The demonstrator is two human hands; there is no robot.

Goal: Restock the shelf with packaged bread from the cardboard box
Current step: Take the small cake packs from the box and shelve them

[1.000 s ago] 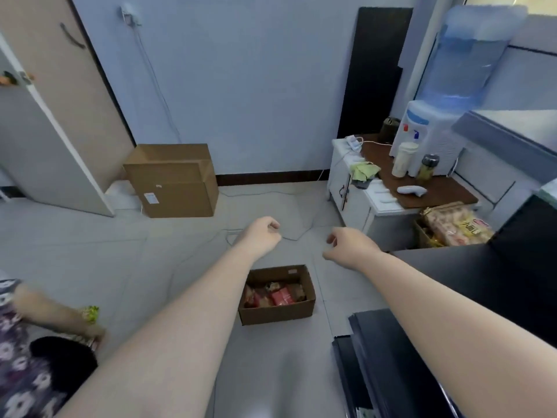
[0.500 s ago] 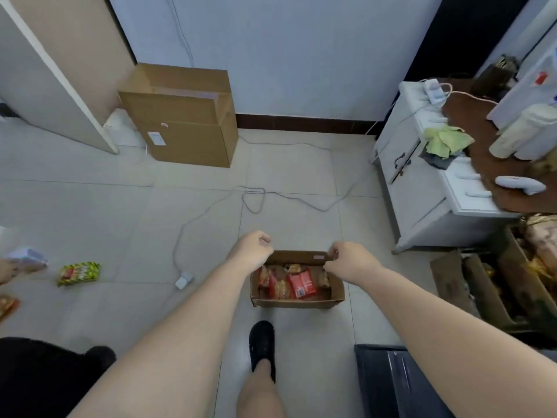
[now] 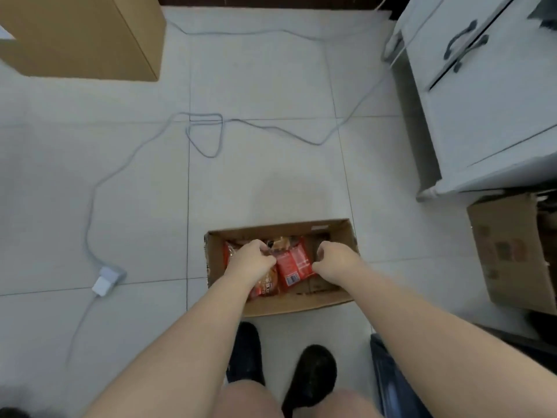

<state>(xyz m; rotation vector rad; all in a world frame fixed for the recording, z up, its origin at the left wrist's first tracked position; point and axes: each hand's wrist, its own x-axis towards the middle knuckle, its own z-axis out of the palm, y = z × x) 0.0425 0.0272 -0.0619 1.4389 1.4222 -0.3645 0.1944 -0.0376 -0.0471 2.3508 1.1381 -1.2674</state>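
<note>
The left hand [image 3: 252, 262] covers most of the orange-wrapped bread packet [image 3: 266, 285] beneath it, and its curled fingertips are tucked out of sight, so the grip cannot be judged. The right hand [image 3: 334, 260] hides the right part of the open brown cardboard box [image 3: 289, 306]; whether it touches the red plastic packet [image 3: 294, 263] is unclear. Print on the packets is blurred. The large tan carton [image 3: 81, 37] at far left, the pale grey cabinet [image 3: 488, 95] at far right and the worn brown box [image 3: 512, 251] at right are cropped by the frame. Both forearms run off the near edge.
</note>
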